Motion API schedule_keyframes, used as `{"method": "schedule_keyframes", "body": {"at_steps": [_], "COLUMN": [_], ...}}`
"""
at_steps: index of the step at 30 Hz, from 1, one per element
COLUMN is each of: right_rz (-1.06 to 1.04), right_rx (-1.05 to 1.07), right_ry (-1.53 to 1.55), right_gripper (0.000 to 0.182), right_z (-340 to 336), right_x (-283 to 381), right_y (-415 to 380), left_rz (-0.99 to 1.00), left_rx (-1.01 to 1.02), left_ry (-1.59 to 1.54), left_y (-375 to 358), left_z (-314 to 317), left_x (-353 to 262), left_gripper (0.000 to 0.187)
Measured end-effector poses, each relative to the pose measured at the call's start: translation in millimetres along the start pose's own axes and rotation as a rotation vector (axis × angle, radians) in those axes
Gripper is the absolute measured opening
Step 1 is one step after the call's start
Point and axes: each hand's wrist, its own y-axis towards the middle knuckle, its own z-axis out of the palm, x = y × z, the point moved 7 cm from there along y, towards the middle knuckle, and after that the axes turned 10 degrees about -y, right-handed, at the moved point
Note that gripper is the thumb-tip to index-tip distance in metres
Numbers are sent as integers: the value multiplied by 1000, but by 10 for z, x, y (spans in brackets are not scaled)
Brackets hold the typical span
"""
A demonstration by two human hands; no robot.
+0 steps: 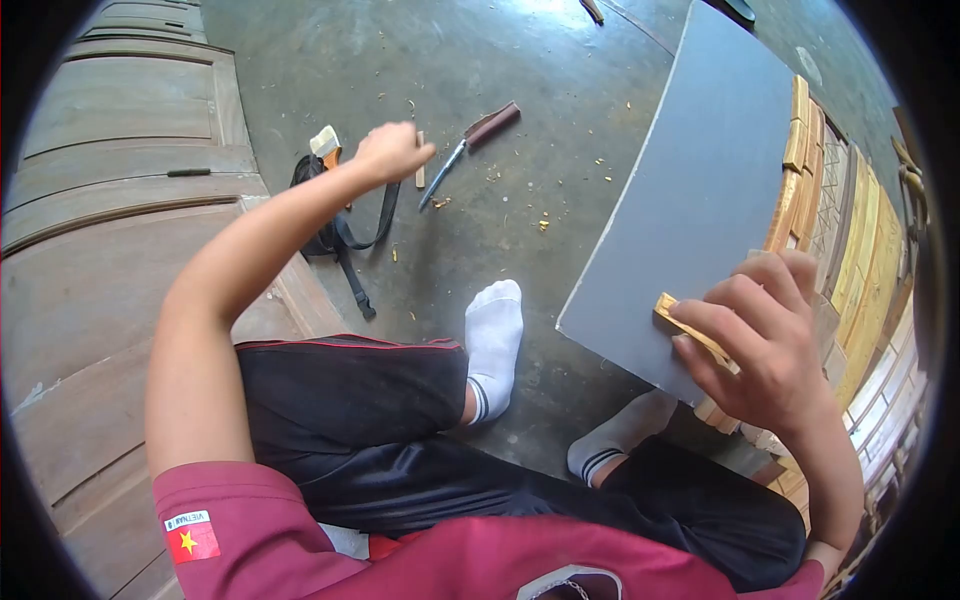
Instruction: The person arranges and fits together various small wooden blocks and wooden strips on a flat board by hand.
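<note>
My left hand [393, 152] is closed above the floor, left of centre; whatever its fingers hold, if anything, is hidden. A thin light wooden strip [421, 172] shows right beside it. My right hand [765, 345] pinches a small yellow wooden piece [665, 305] between thumb and fingers, over the near part of a grey board [690, 170]. To the right of my left hand, a chisel-like tool with a blue-grey shaft and brown handle [493, 124] lies on the floor.
Carved wooden panels [120, 110] lie along the left. A brush [325, 143] and a black strapped bag [320, 235] are near my left forearm. Stacked wooden pieces [870, 250] stand at the right. Yellow shavings dot the floor [540, 60] around my white-socked feet [494, 335].
</note>
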Motion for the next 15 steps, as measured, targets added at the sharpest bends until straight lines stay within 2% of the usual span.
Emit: {"method": "schedule_keyframes", "body": {"at_steps": [2, 5, 6, 9, 11, 13, 15], "right_rz": [-17, -29, -24, -27, -51, -44, -33], "right_rx": [5, -10, -17, 16, -7, -19, -50], "right_ry": [11, 12, 10, 24, 12, -2, -35], "right_gripper": [33, 32, 31, 33, 30, 29, 28], "right_z": [41, 78, 90, 113, 104, 65, 5], "right_x": [28, 8, -11, -65, -84, -135, -197], "right_y": [86, 163, 165, 125, 89, 15, -63], "left_rz": [-85, 45, 32, 15, 249, 271, 161], "left_rx": [140, 109, 150, 84, 91, 80, 87], "left_ry": [198, 283, 303, 203, 329, 394, 320], "left_y": [-79, -126, -185, -137, -116, -68, -106], "left_z": [291, 648, 656, 765, 836, 861, 635], "left_x": [194, 371, 249, 241, 193, 268, 115], "left_gripper": [51, 57, 53, 46, 40, 38, 33]}}
